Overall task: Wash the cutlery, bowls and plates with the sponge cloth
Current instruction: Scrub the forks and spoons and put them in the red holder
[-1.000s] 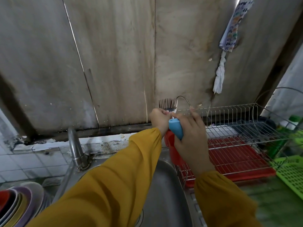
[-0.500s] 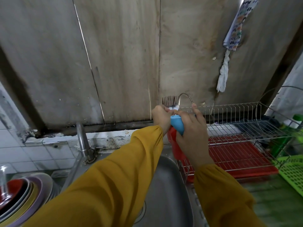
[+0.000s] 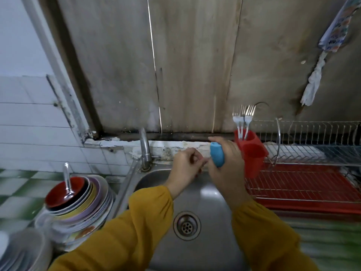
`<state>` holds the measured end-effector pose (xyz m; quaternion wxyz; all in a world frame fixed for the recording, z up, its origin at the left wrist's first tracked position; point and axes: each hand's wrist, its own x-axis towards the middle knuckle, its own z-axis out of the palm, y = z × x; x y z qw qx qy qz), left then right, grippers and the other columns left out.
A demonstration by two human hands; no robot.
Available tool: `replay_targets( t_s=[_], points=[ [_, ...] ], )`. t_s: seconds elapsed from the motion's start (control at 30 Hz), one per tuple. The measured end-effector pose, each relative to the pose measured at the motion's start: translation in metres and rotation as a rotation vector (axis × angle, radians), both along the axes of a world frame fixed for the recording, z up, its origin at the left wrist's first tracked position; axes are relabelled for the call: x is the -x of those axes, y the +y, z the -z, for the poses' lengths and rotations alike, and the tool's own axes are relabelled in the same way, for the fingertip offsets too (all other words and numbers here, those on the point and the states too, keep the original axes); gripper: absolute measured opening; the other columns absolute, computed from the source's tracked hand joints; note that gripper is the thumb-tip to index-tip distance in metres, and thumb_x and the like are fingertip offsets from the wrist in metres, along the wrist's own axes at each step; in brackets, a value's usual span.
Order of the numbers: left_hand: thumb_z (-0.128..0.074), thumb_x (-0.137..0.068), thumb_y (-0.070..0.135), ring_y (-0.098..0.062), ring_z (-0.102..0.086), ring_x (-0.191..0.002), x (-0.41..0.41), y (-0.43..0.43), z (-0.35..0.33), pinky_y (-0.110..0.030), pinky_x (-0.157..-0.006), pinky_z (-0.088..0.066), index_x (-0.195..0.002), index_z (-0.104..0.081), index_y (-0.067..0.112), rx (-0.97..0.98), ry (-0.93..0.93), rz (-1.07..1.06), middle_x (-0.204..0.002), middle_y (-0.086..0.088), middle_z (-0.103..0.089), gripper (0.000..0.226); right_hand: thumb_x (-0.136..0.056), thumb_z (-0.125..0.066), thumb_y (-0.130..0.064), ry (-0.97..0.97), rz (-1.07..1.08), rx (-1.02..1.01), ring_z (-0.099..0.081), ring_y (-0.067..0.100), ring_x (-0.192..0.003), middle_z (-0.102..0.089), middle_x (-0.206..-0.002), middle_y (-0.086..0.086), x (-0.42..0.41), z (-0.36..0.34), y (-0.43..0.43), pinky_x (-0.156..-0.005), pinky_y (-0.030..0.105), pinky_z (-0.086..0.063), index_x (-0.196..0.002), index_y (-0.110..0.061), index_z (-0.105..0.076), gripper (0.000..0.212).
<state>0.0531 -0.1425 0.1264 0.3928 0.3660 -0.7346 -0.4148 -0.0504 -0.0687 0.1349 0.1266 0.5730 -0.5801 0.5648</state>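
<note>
My right hand (image 3: 227, 167) grips a folded blue sponge cloth (image 3: 216, 154) above the steel sink (image 3: 207, 204). Just left of it, my left hand (image 3: 186, 167) hangs over the sink with its fingers curled and nothing in them. Several forks (image 3: 243, 118) stand tines up in a red cutlery holder (image 3: 251, 151) at the left end of the wire rack (image 3: 304, 151). At the left of the sink is a stack of plates and bowls (image 3: 78, 204) with a red bowl on top and a spoon (image 3: 67, 178) in it.
The tap (image 3: 144, 149) stands at the sink's back left corner. A red drip tray (image 3: 304, 188) lies under the rack. More plates (image 3: 17, 249) sit at the bottom left. A cloth (image 3: 314, 81) hangs on the wall at the right.
Both hands came down and left from the red holder to above the sink. My left hand let go of the forks, which now stand in the holder. The view swung left.
</note>
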Motion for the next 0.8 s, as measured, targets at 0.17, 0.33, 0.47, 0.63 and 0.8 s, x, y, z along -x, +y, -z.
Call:
replay_targets(
  t_s=[0.17, 0.33, 0.47, 0.63, 0.8],
  points=[
    [-0.068, -0.088, 0.015, -0.008, -0.057, -0.063, -0.125, -0.017, 0.033, -0.022, -0.060, -0.047, -0.079, -0.058, 0.024, 0.160, -0.172, -0.089, -0.070, 0.001, -0.063, 0.016, -0.070, -0.062, -0.003, -0.027, -0.163, 0.039, -0.056, 0.011, -0.096, -0.055, -0.107, -0.012, -0.101, 0.016, -0.029, -0.084, 0.034, -0.052, -0.110, -0.011, -0.061, 0.041],
    [-0.064, -0.091, 0.017, -0.012, -0.059, -0.073, -0.208, -0.046, 0.050, -0.023, -0.068, -0.048, -0.089, -0.062, 0.018, 0.218, -0.313, -0.221, -0.080, 0.003, -0.063, 0.003, -0.075, -0.064, -0.002, -0.172, -0.293, -0.077, -0.059, 0.008, -0.095, -0.061, -0.107, -0.007, -0.169, 0.032, -0.052, -0.084, 0.016, -0.048, -0.111, -0.018, -0.061, 0.040],
    [-0.060, -0.091, 0.012, -0.020, -0.064, -0.084, -0.243, -0.068, 0.058, -0.025, -0.074, -0.046, -0.097, -0.065, 0.013, 0.144, -0.373, -0.376, -0.086, -0.002, -0.065, 0.007, -0.076, -0.065, -0.001, -0.282, -0.391, -0.184, -0.059, 0.003, -0.099, -0.064, -0.108, -0.003, -0.195, 0.046, -0.068, -0.085, 0.013, -0.045, -0.110, -0.025, -0.060, 0.042],
    [-0.049, -0.096, 0.010, -0.031, -0.065, -0.096, -0.318, -0.115, 0.082, -0.028, -0.078, -0.043, -0.102, -0.066, 0.002, -0.004, -0.514, -0.552, -0.101, -0.016, -0.069, 0.020, -0.075, -0.058, -0.012, -0.274, -0.556, -0.392, -0.059, 0.012, -0.104, -0.063, -0.112, -0.005, -0.255, 0.071, -0.101, -0.090, 0.026, -0.048, -0.115, -0.020, -0.063, 0.041],
    [-0.067, -0.086, 0.023, -0.029, -0.065, -0.094, -0.372, -0.168, 0.122, -0.032, -0.081, -0.052, -0.105, -0.069, 0.008, -0.258, -0.709, -0.492, -0.103, -0.010, -0.071, 0.024, -0.080, -0.064, 0.001, -0.140, -0.628, -0.566, -0.052, 0.009, -0.113, -0.059, -0.121, -0.005, -0.295, 0.093, -0.130, -0.096, 0.021, -0.040, -0.125, -0.024, -0.060, 0.052]
  ],
)
